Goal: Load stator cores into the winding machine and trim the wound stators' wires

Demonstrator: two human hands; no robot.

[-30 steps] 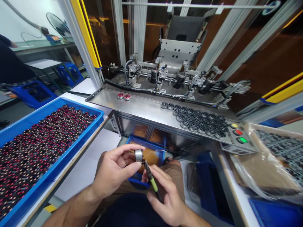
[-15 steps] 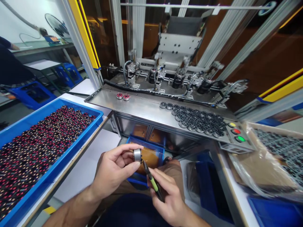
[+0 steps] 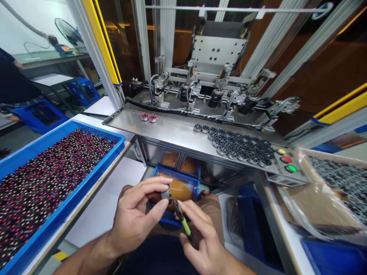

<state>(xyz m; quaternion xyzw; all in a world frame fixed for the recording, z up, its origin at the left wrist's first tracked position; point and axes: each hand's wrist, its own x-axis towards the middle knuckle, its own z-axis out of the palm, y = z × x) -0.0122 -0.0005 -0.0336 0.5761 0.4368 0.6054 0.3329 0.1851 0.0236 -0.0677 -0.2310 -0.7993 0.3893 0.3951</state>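
My left hand [image 3: 133, 215] pinches a small round silver motor part [image 3: 165, 196] between thumb and fingers, its dark toothed side turned to the right. In my right hand [image 3: 205, 236] are cutting pliers [image 3: 185, 225] with green and black handles, their jaws pointing up and left. The plier tips sit close beside the part's toothed side; whether they touch it I cannot tell. Both hands are over my lap, in front of a metal shelf [image 3: 172, 131]. On that shelf lie two red-topped motor parts [image 3: 153, 118] and a cluster of dark ones [image 3: 243, 145].
A blue tray [image 3: 122, 141] full of red and black wound parts stands at left. Behind the shelf is a machine with several fixtures [image 3: 216, 97]. Push buttons [image 3: 291, 168] and a plastic-lined box [image 3: 298, 208] of grey parts are at right. A seated person [image 3: 17, 80] is far left.
The motor part has tilted and turned in my left fingers, which are now more extended. The pliers have shifted slightly down, their handles a little further apart.
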